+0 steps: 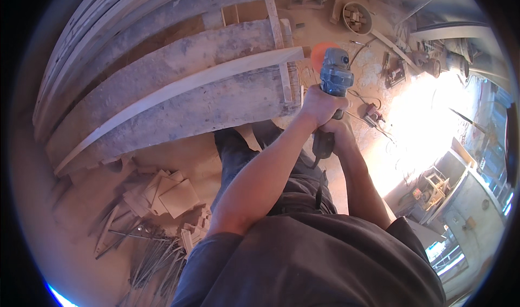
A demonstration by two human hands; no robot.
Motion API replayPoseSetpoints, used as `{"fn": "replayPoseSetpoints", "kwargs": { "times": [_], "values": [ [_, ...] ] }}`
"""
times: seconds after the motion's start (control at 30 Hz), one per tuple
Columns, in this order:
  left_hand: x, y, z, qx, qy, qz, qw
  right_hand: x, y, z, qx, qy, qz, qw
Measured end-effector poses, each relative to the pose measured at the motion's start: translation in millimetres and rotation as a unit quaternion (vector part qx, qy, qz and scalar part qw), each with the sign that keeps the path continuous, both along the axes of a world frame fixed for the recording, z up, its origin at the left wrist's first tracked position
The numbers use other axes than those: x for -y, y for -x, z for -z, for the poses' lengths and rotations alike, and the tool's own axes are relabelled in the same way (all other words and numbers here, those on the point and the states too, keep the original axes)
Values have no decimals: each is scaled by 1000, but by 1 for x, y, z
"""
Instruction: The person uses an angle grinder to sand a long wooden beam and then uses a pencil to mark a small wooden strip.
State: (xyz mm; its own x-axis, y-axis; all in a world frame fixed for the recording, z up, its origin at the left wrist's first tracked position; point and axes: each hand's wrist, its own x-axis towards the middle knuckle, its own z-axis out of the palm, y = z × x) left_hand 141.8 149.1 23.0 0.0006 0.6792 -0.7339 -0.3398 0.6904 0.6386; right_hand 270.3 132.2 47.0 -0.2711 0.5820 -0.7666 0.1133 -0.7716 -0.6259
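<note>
Both my hands are on a blue angle grinder [337, 75] with a dark handle and a cord at its lower end. My left hand [319, 105] wraps round the body below the grinder's head. Just behind it, my right hand [339, 129] grips the rear handle. The orange round disc [320, 56] is at the right end of a long pale wooden strip [200, 79]; whether they touch, I cannot tell. This strip lies along a dusty, stained workbench [211, 109] and overhangs its right end a little.
More long boards [103, 25] lie at the far left. Offcuts [170, 193] and thin rods [154, 266] litter the floor at lower left. A round tub [357, 19] of wood blocks stands far right, near a red-bodied power tool [374, 113] with a cord. Bright light washes over the right floor.
</note>
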Motion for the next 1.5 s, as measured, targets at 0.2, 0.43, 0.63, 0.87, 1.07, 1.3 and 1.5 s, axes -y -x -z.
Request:
{"fn": "replayPoseSetpoints", "kwargs": {
  "times": [0.2, 0.43, 0.63, 0.87, 1.07, 1.3, 1.5],
  "values": [
    [31, 30, 19, -13, 8, -100, 995, 15, 30, 15, -62, 42, -38, 996],
    [119, 142, 2, 48, 28, -258, 965, 61, 150, 10, 38, -23, -244, 969],
    [212, 266, -1, 79, 24, -341, 936, 134, 282, 25, 35, -21, -317, 948],
    [360, 433, 17, 87, 0, -423, 902, 253, 468, 16, -23, -42, -418, 907],
    [469, 588, 14, 123, 8, -488, 864, 344, 631, 30, -8, -46, -510, 859],
    [438, 523, 1, 78, 0, -437, 896, 334, 553, 23, 54, 7, -442, 895],
    [409, 494, 8, 73, 8, -353, 933, 327, 520, 3, 25, 10, -326, 945]
  ]
}}
